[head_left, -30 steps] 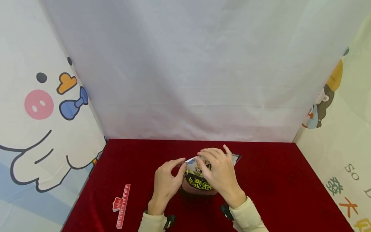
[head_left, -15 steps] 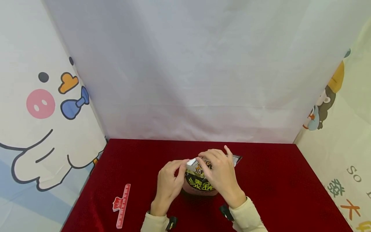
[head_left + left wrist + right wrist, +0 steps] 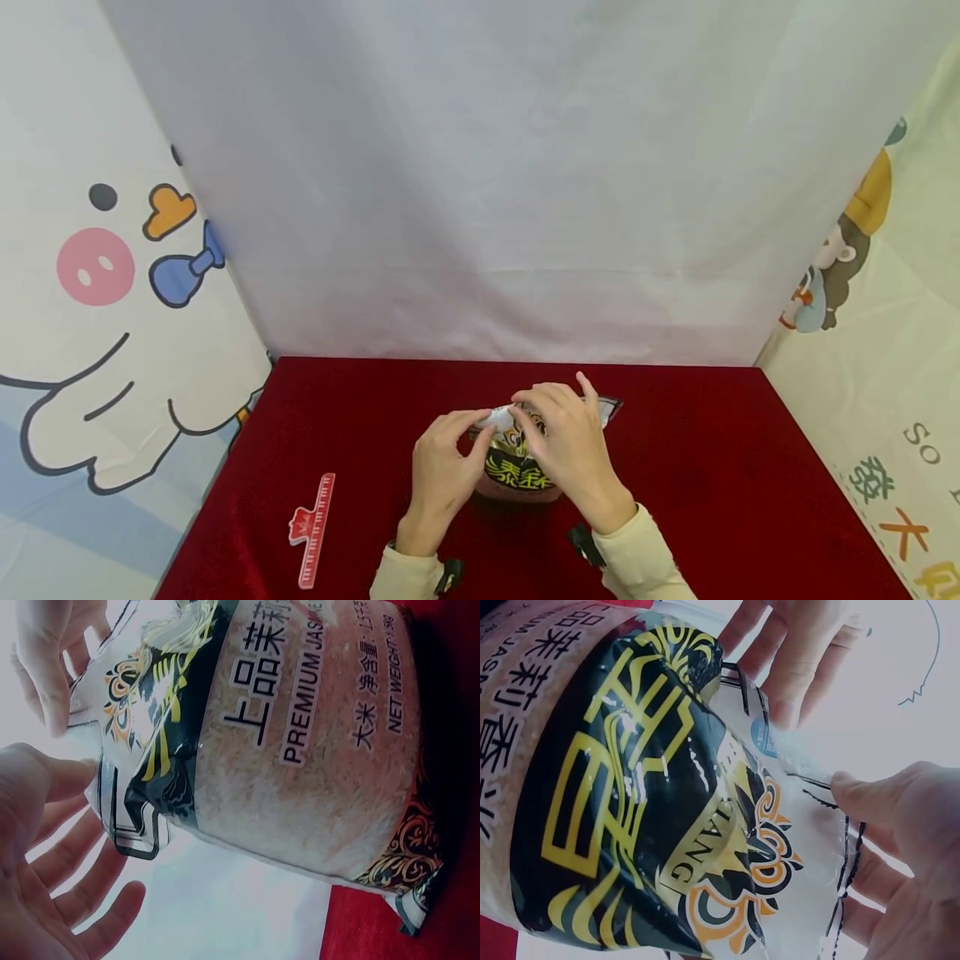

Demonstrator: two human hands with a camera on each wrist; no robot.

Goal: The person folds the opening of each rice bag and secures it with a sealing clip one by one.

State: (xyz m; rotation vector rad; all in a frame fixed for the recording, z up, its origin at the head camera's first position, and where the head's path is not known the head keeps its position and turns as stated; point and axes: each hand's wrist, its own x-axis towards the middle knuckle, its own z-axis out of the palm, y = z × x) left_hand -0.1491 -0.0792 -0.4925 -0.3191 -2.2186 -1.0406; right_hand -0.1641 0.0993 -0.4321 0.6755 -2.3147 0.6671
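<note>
Well to the right of the red clip point(image 3: 316, 532), the rice bag point(image 3: 517, 471) stands on the red cloth point(image 3: 712, 500). Your left hand point(image 3: 441, 477) and right hand point(image 3: 573, 446) each pinch its top edge, thumb against fingers. Should either pinch slacken, the slick film could spring loose; uneven pulling might tip the bag.

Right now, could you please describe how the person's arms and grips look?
The left sleeve and right sleeve are cream-coloured. The left wrist device and right wrist device are small and black. The left grip and right grip wear no gloves.
</note>
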